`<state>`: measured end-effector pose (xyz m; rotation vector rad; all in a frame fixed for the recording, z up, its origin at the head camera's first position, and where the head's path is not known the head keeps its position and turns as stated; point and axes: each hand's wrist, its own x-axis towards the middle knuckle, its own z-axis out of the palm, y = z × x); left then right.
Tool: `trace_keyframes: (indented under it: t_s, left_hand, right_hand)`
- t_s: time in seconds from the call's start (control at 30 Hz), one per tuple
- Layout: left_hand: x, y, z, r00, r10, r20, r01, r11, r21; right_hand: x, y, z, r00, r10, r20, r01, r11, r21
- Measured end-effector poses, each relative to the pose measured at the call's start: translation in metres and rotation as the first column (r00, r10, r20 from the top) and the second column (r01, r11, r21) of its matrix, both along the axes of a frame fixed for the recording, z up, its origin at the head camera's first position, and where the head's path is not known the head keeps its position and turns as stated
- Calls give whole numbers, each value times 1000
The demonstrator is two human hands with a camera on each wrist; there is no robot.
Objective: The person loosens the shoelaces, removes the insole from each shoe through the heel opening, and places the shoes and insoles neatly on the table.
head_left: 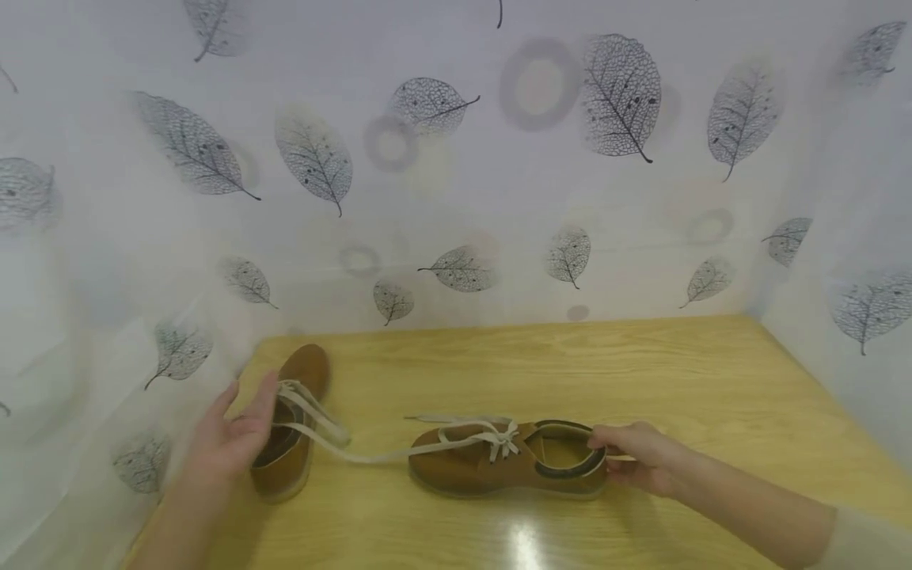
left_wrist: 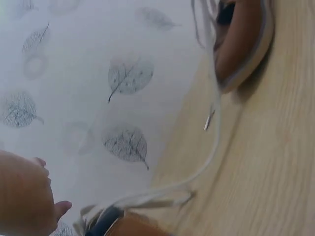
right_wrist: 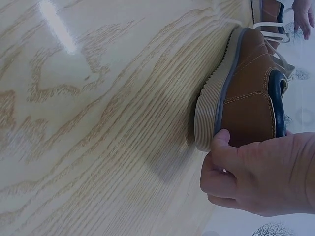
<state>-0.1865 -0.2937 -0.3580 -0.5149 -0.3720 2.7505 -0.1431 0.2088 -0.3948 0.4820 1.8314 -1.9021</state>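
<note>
Two brown leather shoes with cream laces lie on a wooden tabletop. My right hand [head_left: 644, 457] pinches the heel of the right-hand shoe [head_left: 456, 471], which lies sideways with its toe to the left. In the right wrist view, the thumb is on the outside of the heel. The left-hand shoe [head_left: 282, 476] points away from me. Beside its opening, my left hand [head_left: 238, 435] is held with fingers extended, and no grip on anything shows. A long lace [head_left: 370, 459] stretches from the right-hand shoe to the left-hand one, passing close to the left fingers.
The light wood table [head_left: 570, 364] carries both shoes. White sheeting printed with leaves [head_left: 470, 198] rises behind it and at both sides. A bright reflection lies on the table's near part.
</note>
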Motion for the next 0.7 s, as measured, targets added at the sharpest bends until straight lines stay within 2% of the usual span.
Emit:
trace_keyframes:
  t_s: [0.1, 0.17, 0.33, 0.47, 0.5, 0.57, 0.6, 0.67, 0.7]
  left_hand:
    - [1, 18, -1, 1000, -28, -6, 27, 996, -88]
    - [2, 28, -2, 998, -63, -18, 59, 983, -175]
    - [4, 44, -5, 986, -166, -19, 147, 917, -370]
    - [3, 57, -7, 976, -218, 2, 199, 887, -417]
    - [3, 60, -6, 972, -236, -3, 211, 873, -439]
    - [3, 68, -5, 960, -278, -25, 229, 838, -495]
    - [3, 73, -5, 951, -308, -41, 239, 809, -537]
    - [1, 80, -4, 921, -380, -83, 249, 741, -623]
    - [0, 84, -4, 902, -420, -100, 250, 696, -673]
  right_hand:
    - [0, 1, 1, 1000, 4, 0, -4, 1000, 1]
    - [0, 1, 1, 1000, 13, -1, -13, 1000, 0]
    - [0, 1, 1, 1000, 26, -3, -26, 1000, 0]
    - [0, 1, 0, 1000, 19, 5, -19, 1000, 2]
    - [0, 2, 0, 1000, 18, 7, -18, 1000, 4]
    - [0, 2, 0, 1000, 14, 10, -14, 1000, 4]
    - [0, 2, 0, 1000, 15, 11, -15, 1000, 3]
    - [-1, 2, 1, 1000, 15, 13, -15, 1000, 0]
    - [-1, 2, 1, 1000, 9, 16, -9, 1000, 0]
